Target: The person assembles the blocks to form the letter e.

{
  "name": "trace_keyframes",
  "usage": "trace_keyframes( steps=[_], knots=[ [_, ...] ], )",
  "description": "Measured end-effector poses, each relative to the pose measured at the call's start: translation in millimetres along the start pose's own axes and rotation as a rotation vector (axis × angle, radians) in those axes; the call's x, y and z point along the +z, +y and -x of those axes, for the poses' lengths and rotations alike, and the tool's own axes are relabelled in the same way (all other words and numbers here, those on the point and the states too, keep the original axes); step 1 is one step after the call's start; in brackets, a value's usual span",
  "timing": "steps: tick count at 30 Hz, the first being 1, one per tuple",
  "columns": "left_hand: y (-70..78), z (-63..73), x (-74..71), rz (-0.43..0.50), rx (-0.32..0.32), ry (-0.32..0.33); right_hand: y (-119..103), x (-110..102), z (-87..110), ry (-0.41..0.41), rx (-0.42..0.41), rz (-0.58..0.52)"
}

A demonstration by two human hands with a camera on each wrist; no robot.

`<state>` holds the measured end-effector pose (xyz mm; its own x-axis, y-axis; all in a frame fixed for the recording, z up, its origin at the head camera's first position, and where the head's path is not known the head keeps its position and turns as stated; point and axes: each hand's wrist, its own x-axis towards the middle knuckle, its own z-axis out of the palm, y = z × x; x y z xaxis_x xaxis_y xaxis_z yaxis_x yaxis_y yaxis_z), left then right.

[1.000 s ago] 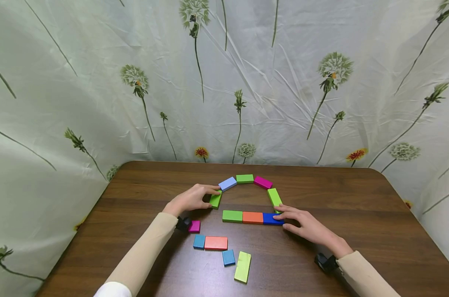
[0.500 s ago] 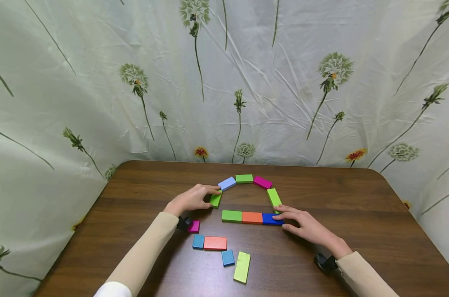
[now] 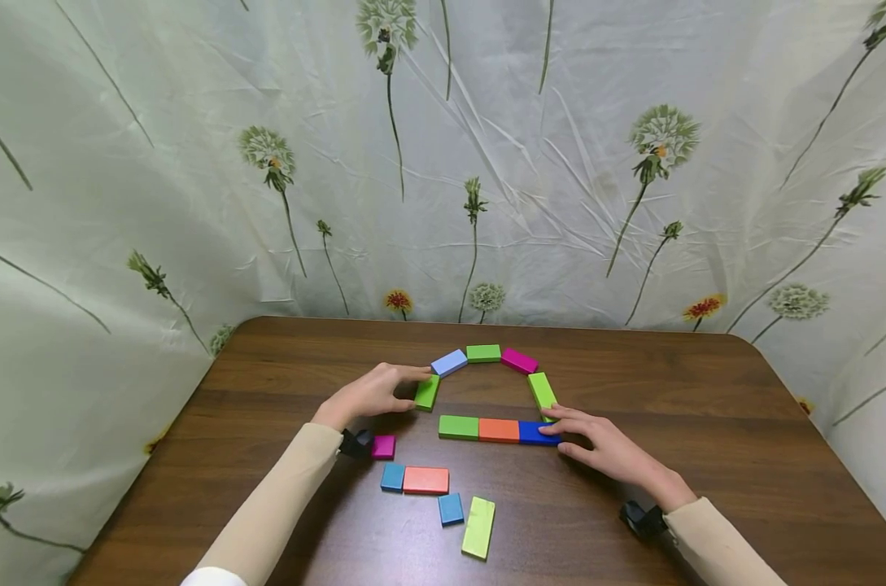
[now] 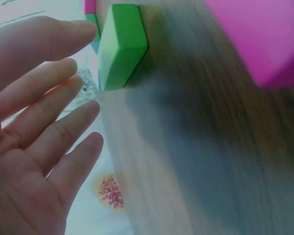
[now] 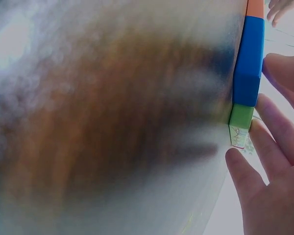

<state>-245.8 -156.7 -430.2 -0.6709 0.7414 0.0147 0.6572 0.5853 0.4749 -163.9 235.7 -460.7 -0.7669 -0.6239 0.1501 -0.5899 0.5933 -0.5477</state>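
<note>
A: Left side: what does the left hand (image 3: 373,394) do?

B: It rests on the counter (image 3: 706,391) with straight, relaxed fingers (image 4: 63,81); the fingertips touch the left green block (image 3: 426,393), gripping nothing; this block is a flat bright-green bar, its long axis running away from the person and tilted slightly rightward at the far end; it lies left of centre, just beside the lilac block (image 3: 449,362).

A: And the arch beyond it?

B: The lilac block slants up to the right; the top green block (image 3: 482,352) lies crosswise; the magenta block (image 3: 519,360) slants down to the right; the right green block (image 3: 541,391) runs toward the person, leaning leftward at its far end; each touches or nearly touches its neighbour.

A: The row below?

B: Three bars end to end, long axes left to right: a green bar (image 3: 459,426), an orange bar (image 3: 499,430), a dark blue bar (image 3: 536,433); the last is glossy and rectangular.

A: The right hand (image 3: 607,450)?

B: Extended fingers (image 5: 274,76) touch the right end of the dark blue bar and the near end of the right green block; nothing is clasped.

A: Loose pieces?

B: Nearer the person: a small magenta piece (image 3: 383,446), a small blue square (image 3: 393,476) touching an orange block (image 3: 425,480), another blue square (image 3: 451,509), a lime bar (image 3: 478,527) pointing away from the person.
</note>
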Motion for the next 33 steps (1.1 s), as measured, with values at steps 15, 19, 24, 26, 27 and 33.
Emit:
trace_keyframes(
  steps=[15,19,24,26,27,33],
  knots=[
    [8.7,44.4,0.8,0.072,-0.011,0.032,-1,-1,0.8,-0.006,0.000,0.002],
    [11.4,54.8,4.6,0.084,-0.002,0.030,-1,-2,0.3,-0.002,-0.003,0.005],
    [12.4,65.4,10.2,0.087,0.036,0.044,-2,-2,-0.1,-0.003,-0.003,0.006],
    [12.5,68.8,12.8,0.088,0.053,0.049,-3,-2,-0.1,0.000,-0.008,0.009],
    [12.8,70.7,14.1,0.089,0.055,0.048,-3,-1,-0.1,0.002,-0.010,0.010],
    [11.9,77.1,22.1,0.053,0.050,0.038,-2,-1,-0.3,-0.004,0.001,0.015]
  ],
)
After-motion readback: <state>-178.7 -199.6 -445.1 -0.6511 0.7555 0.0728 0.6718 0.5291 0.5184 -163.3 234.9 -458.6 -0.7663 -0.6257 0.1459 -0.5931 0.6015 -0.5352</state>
